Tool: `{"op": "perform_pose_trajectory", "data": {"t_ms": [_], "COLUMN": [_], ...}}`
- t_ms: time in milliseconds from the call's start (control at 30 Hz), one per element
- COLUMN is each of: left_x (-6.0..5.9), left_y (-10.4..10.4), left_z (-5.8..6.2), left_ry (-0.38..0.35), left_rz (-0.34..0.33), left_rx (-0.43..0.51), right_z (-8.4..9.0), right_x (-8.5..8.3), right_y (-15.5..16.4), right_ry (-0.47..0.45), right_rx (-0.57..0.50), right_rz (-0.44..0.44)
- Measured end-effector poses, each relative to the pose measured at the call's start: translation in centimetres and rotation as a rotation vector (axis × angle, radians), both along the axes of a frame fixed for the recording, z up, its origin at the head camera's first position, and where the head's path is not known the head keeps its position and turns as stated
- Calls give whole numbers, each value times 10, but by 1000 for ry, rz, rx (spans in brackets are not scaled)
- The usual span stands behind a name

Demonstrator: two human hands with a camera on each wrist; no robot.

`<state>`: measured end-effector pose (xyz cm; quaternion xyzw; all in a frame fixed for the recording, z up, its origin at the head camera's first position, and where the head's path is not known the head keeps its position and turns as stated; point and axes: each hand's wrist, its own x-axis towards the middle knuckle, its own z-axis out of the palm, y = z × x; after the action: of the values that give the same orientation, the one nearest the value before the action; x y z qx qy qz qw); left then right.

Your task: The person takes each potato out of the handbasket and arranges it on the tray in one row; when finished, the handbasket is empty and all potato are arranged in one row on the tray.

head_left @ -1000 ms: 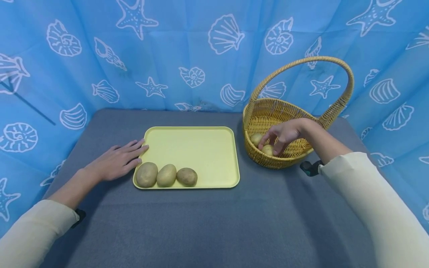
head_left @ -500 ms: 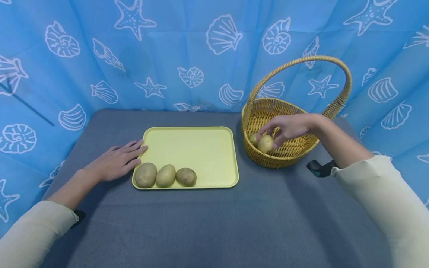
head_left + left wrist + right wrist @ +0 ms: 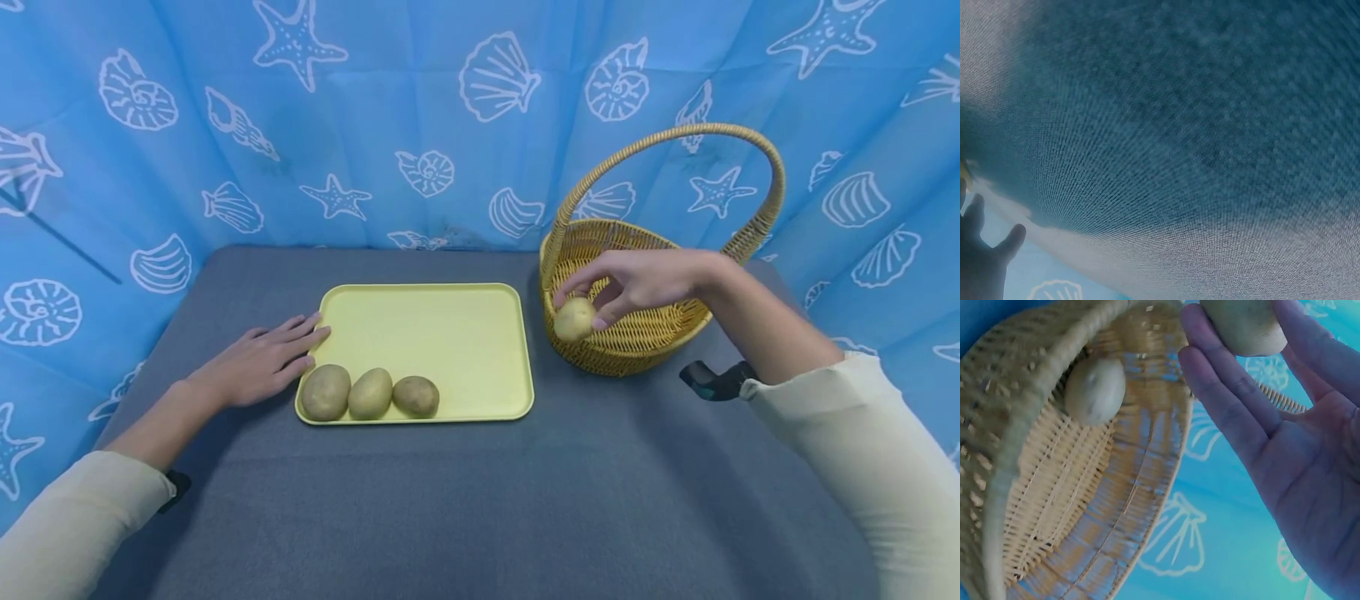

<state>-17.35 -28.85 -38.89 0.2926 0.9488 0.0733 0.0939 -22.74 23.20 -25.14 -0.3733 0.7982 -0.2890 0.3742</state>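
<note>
My right hand (image 3: 637, 279) pinches a potato (image 3: 574, 320) between thumb and fingers, over the left rim of the wicker basket (image 3: 600, 363). In the right wrist view that held potato (image 3: 1244, 325) shows at the top, and another potato (image 3: 1095, 391) lies inside the basket. My left hand (image 3: 258, 362) lies with fingers spread, its fingertips touching the left edge of the yellow tray (image 3: 450, 342). Along the tray's front left side sit a large potato (image 3: 326, 392), a medium one and a smaller potato (image 3: 416, 396) in a row. The left wrist view shows mostly cloth, with a few fingers (image 3: 1013, 240) at its lower left.
The basket's tall arched handle (image 3: 675, 137) rises above the right hand. A grey cloth (image 3: 465, 508) covers the table. Behind it hangs a blue curtain (image 3: 420, 83) with white shells and starfish.
My right hand has lifted the potato from the basket's inside and carried it up and left to the rim. The left hand and the potatoes on the tray stay in place.
</note>
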Motion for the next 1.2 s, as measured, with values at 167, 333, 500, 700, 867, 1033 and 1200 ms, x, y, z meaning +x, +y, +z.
{"op": "perform_pose_trajectory", "data": {"t_ms": [167,333,500,700,867,1033,1200], "left_x": [0,0,0,0,0,-1,-1], "left_y": [0,0,0,0,0,1,1], "left_z": [-1,-2,-3,-2,-1,-1,-2], "left_ry": [5,11,12,8,5,8,11], "left_rz": [-2,-2,-3,4,7,4,-1], "left_rx": [-3,-4,-2,-9,-14,-11,-1], "right_z": [0,-10,-26,-46,-65,-82,-90], "right_x": [5,10,15,21,23,27,32], "right_y": [-18,-39,-62,-91,-111,-124,-132], "right_ry": [-44,-40,-11,-46,-65,-25,1], "right_rx": [-29,-110,-117,-89,-81,-70,-79], "right_rz": [5,45,77,113,134,167,173]}}
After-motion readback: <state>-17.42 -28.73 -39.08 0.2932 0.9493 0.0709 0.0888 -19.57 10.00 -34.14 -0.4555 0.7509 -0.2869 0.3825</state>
